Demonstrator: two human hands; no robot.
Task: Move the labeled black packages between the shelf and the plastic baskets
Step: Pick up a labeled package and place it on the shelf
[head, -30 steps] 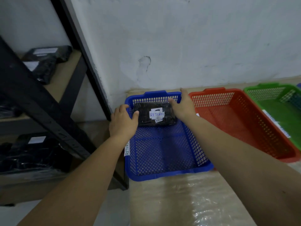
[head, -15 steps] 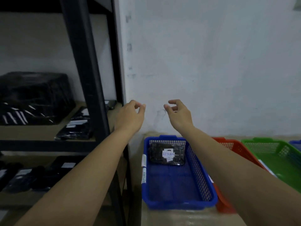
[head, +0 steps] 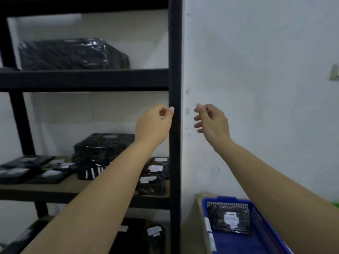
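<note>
Lying in the blue basket [head: 260,241], the labeled package [head: 230,219] sat well below my left hand [head: 153,125] and right hand [head: 213,122], both loosely curled, holding nothing.

Pale plaster wall [head: 266,88] fills the right of my view, scuffed and chipped along its edge by the rack. A small grey switch plate [head: 334,72] sits at far right. Below, a tan table edge [head: 199,213] meets the wall.
</note>
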